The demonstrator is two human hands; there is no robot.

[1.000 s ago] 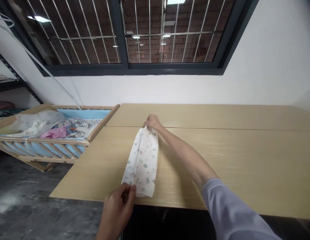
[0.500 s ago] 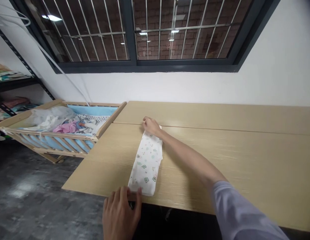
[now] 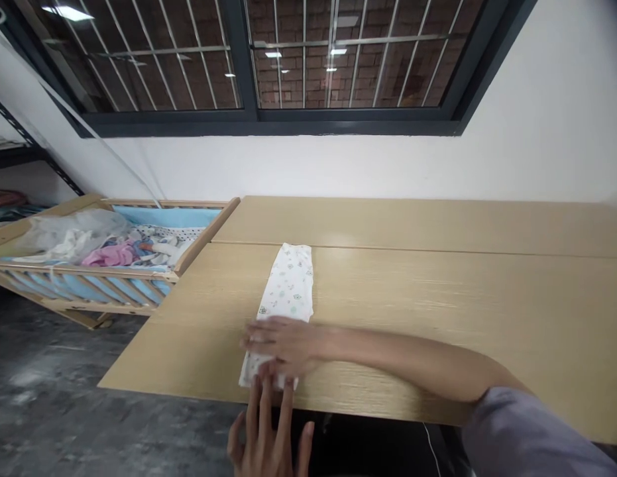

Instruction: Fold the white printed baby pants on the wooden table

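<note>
A white cloth (image 3: 288, 285) with small green prints lies folded in a long narrow strip on the wooden table. Across its nearer part rests my right hand (image 3: 283, 341), flat with fingers stretched out and a little blurred. My left hand (image 3: 268, 424) is at the table's front edge, fingers spread, its fingertips touching the near end of the cloth just below my right hand. The cloth's lower portion is partly hidden under both hands.
The pale wooden table (image 3: 437, 298) stretches to the right, with a seam along its back. At left stands a wooden crib (image 3: 162, 270) with blue lining, holding crumpled cloths and a pink cloth (image 3: 111, 254). A barred window (image 3: 268, 122) is above.
My right hand has moved from the cloth's far end down to its near part and opened flat. My left hand has shifted right, its fingers now spread. The view has shifted slightly.
</note>
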